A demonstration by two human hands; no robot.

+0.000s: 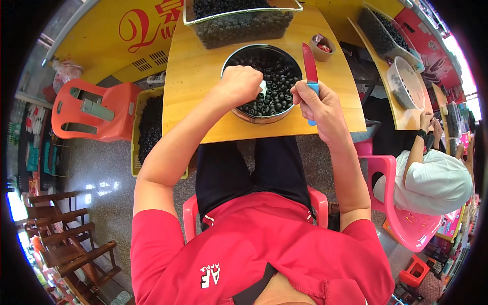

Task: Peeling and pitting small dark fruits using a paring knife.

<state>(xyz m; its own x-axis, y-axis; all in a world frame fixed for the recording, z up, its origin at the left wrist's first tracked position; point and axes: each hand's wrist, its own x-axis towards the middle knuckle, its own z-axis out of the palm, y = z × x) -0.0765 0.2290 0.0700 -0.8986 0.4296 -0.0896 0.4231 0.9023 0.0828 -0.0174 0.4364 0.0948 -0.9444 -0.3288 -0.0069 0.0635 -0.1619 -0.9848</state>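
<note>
A round metal pot (261, 120) on the table holds many small, round, black fruit-like pieces (277, 81); some show pale rings or holes. Over the pot's left part, my left hand (238, 85) is closed in a fist. Something whitish shows beside its fingers, but whatever they hold is hidden. At the pot's right rim, my right hand (319, 104) grips a knife (309, 63) by its blue handle, the red blade pointing up and away from me.
Behind the pot stands a clear tub (239, 30) of black pieces, with a small brown cup (322, 48) to its right. A yellow crate (137, 152) sits left of the wooden table (188, 101). A seated person (432, 180) works at another table on the right.
</note>
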